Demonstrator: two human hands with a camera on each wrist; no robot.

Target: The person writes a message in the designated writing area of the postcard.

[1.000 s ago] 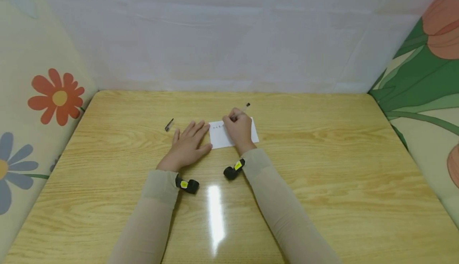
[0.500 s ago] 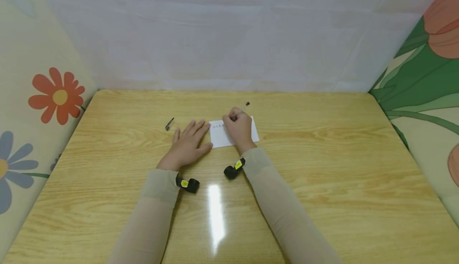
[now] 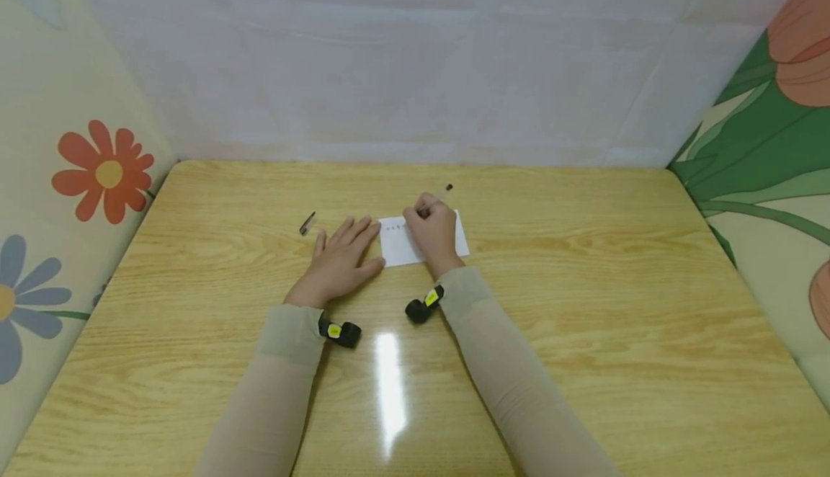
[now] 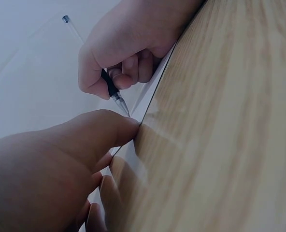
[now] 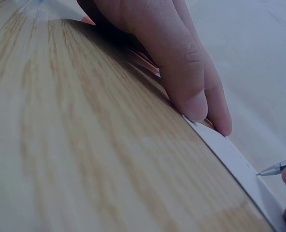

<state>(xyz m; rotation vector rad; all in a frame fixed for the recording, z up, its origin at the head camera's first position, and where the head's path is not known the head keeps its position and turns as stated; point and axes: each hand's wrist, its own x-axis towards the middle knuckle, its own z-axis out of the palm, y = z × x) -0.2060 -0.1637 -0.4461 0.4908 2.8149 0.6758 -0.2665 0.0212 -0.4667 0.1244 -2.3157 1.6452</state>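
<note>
My right hand (image 3: 433,230) grips a clear pen (image 4: 115,94) with a black grip, its tip down at the white paper (image 3: 397,248). The pen's dark end points up and away in the head view. A short row of small dark marks runs along the paper's upper left; my right hand covers its middle. My left hand (image 3: 337,261) lies flat with fingers spread, its thumb and fingertips at the paper's left edge. In the right wrist view the left fingertips (image 5: 196,108) press at the paper's corner.
A pen cap (image 3: 308,223) lies on the wooden table (image 3: 583,304), just left of my left fingers. A white cloth (image 3: 415,66) hangs behind the table's far edge. Flower-patterned panels (image 3: 106,174) flank both sides.
My right hand and the pen have stayed almost in place, with only a slight shift to the right. My left hand, the paper and the cap look unmoved.
</note>
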